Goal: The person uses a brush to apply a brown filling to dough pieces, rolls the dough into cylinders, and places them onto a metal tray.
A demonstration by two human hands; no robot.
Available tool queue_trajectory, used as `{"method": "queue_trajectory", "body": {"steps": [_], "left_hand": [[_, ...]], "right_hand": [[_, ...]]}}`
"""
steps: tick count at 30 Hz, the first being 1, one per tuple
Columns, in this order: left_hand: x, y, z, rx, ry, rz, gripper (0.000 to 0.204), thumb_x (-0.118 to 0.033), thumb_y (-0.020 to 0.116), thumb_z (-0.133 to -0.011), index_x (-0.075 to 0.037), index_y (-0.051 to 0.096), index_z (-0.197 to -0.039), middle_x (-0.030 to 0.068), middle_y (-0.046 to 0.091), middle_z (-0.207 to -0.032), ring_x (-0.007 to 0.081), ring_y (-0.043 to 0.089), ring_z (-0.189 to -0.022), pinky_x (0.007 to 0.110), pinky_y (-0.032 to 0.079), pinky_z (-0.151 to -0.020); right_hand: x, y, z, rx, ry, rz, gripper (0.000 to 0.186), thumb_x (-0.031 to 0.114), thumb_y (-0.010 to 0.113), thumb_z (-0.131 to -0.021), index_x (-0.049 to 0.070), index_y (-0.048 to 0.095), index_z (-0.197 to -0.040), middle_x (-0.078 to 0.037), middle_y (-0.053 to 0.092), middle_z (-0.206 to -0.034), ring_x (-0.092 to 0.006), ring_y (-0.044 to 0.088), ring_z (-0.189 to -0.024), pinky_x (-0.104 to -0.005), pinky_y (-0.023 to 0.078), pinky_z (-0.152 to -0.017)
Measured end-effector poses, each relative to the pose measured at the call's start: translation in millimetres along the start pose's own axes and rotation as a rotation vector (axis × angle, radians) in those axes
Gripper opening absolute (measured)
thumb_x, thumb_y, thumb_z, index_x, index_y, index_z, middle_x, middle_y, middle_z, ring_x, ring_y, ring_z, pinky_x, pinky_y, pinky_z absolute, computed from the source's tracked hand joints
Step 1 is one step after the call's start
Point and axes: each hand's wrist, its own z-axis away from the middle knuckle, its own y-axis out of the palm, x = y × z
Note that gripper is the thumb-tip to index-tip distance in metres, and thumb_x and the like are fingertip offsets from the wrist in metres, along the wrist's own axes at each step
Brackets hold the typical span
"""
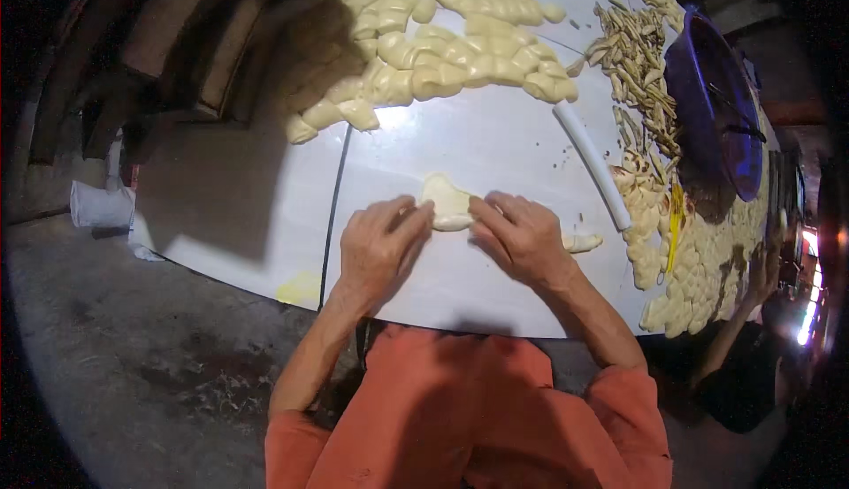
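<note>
A small flattened piece of pale dough (449,203) lies on the white tabletop, between my two hands. My left hand (380,246) has its fingers curled on the left edge of that piece, and my right hand (522,241) grips its right edge with bent fingers. Just beyond my right hand lies a narrow rolled dough piece (584,242). Many soft dough pieces (469,64) sit packed in rows across the far part of the table.
A white rod (591,162) lies right of centre, beside a heap of thin strips (637,64). A purple basin (743,166), a yellow object (676,228) and more dough pieces (699,286) fill the right side. Dark wooden trays (159,38) stand upper left. Another person's arm (730,343) shows lower right.
</note>
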Motion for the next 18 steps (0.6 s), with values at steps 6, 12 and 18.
{"method": "queue_trajectory", "body": {"steps": [6,12,18], "left_hand": [[0,5,-4,0.075,-0.001,-0.077,0.042,-0.020,0.079,-0.085,-0.016,0.071,-0.126,0.0056,0.067,-0.117,0.0234,0.065,-0.098,0.040,0.049,-0.079],[3,-9,-22,0.229,0.076,-0.036,0.059,-0.036,0.078,-0.086,-0.010,0.061,-0.137,0.0129,0.059,-0.137,0.0315,0.053,-0.127,0.046,0.042,-0.101],[15,-9,-14,0.280,0.101,-0.103,0.062,-0.042,0.075,-0.087,-0.009,0.059,-0.137,0.0130,0.055,-0.141,0.0328,0.049,-0.132,0.050,0.039,-0.105]], "right_hand": [[-10,9,-3,0.064,0.016,0.053,0.036,0.027,0.078,-0.087,0.010,0.069,-0.117,-0.009,0.067,-0.105,-0.0259,0.066,-0.080,-0.0379,0.053,-0.067],[-12,7,-13,0.137,-0.059,0.026,0.053,0.038,0.072,-0.090,0.007,0.062,-0.132,-0.011,0.063,-0.130,-0.0280,0.059,-0.110,-0.0440,0.047,-0.092],[-21,-2,-12,0.191,-0.052,0.120,0.062,0.041,0.071,-0.088,0.005,0.058,-0.137,-0.011,0.059,-0.139,-0.0293,0.057,-0.118,-0.0457,0.044,-0.101]]}}
